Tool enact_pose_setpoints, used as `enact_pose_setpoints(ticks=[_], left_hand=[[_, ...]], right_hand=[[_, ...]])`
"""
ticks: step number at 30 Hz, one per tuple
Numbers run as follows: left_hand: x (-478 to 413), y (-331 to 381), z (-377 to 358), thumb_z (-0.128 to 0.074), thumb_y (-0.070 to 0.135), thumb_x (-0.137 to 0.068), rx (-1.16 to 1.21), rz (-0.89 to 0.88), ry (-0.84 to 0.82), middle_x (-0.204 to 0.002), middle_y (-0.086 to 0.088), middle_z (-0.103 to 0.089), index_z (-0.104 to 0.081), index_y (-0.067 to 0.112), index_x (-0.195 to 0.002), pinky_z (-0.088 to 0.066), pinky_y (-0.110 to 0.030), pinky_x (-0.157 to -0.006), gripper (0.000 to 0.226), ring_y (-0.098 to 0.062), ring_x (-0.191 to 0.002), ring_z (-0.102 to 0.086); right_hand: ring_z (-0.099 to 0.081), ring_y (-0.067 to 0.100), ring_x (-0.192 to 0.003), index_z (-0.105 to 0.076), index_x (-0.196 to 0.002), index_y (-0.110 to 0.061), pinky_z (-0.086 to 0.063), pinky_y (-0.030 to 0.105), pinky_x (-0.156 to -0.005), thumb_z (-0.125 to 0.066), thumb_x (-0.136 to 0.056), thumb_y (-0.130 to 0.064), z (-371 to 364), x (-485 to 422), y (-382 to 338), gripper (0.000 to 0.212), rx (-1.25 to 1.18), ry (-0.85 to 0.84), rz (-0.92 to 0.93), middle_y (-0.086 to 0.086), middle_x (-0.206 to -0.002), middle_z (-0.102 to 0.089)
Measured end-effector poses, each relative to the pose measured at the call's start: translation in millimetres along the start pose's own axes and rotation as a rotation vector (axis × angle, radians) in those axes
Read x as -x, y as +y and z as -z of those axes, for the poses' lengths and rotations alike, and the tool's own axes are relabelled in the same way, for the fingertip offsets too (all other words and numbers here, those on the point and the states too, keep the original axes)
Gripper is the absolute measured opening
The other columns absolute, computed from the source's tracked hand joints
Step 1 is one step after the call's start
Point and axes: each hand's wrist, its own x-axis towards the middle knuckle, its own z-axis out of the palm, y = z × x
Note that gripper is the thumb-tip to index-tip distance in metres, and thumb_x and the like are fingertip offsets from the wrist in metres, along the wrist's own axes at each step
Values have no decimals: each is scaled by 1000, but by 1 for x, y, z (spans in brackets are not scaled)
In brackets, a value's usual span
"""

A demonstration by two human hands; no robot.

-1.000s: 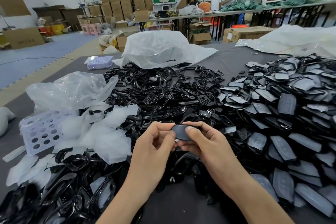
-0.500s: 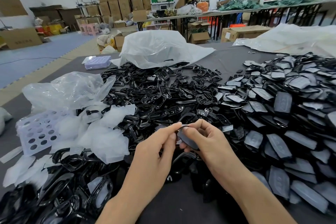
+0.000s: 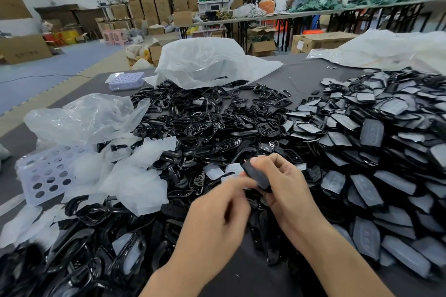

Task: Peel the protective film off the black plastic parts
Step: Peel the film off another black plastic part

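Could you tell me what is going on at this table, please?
A person is peeling film off plastic parts. The right hand grips one black part, and the left hand brings fingertips to its lower edge, seemingly picking at the film; blur hides the pinch. Filmed parts are heaped on the right, film scraps on the left.

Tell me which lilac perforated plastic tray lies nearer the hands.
The lilac perforated plastic tray at the left, partly under white film scraps; the other tray sits far back.
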Motion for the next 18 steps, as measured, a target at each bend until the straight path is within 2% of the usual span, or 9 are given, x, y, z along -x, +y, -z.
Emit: enact_pose_setpoints(ticks=[2,4,6,9,11,13,15,18], left_hand=[[-4,-3,1,-49,32,-98,148,178,100,-67,14,-58,-60,41,-106,-38,-14,-50,16,-2,-51,-46],[-7,-5,3,-55,30,-100,295,309,115,-73,8,-62,-60,43,-105,-46,-19,-56,15,-4,-60,-57],[-11,-6,4,-61,26,-97,331,371,106,-75,3,-64,-62,41,-99,-49,-19,-60,15,-5,-64,-61],[-14,-10,5,-64,24,-94,272,392,138,-69,2,-63,-63,33,-88,-48,-23,-60,11,-12,-61,-58],[-15,-14,7,-64,20,-93,265,410,160,-67,3,-63,-62,27,-84,-48,-25,-61,12,-13,-61,-57],[-16,-17,10,-63,17,-94,263,437,158,-63,3,-61,-61,23,-83,-45,-22,-58,13,-12,-56,-55],[-17,-19,13,-63,15,-93,275,462,140,-59,2,-59,-62,20,-82,-44,-19,-53,12,-11,-50,-54],[-16,-22,15,-63,17,-91,278,482,94,-58,2,-60,-62,24,-82,-45,-19,-53,11,-10,-49,-55]], right_hand=[[-71,15,-70,-64,-70,-18,-57,21,-64,-67,-91,-7,-2,1,1,24,-11,-19,-3,8,-74,-72],[-72,18,-74,-65,-76,-14,-57,22,-65,-70,-91,-10,-4,2,4,16,4,-64,-5,9,-79,-73],[-73,18,-77,-69,-79,-13,-57,22,-67,-75,-87,-18,-5,5,5,11,51,-107,25,7,-83,-74],[-74,18,-75,-74,-87,-12,-58,21,-66,-75,-81,-30,-7,8,5,18,195,-140,97,6,-82,-76],[-74,17,-73,-75,-93,-22,-58,22,-65,-75,-86,-25,-5,9,5,8,291,-169,121,5,-83,-76],[-74,17,-74,-73,-103,-35,-57,23,-67,-72,-93,-20,-1,10,7,18,467,-198,154,1,-86,-76],[-72,14,-71,-67,-113,-47,-56,23,-70,-69,-96,-24,3,12,6,29,688,-210,200,-5,-85,-75],[-68,4,-68,-60,-123,-51,-53,16,-68,-66,-97,-29,8,14,2,34,890,-222,246,-20,-83,-71]])
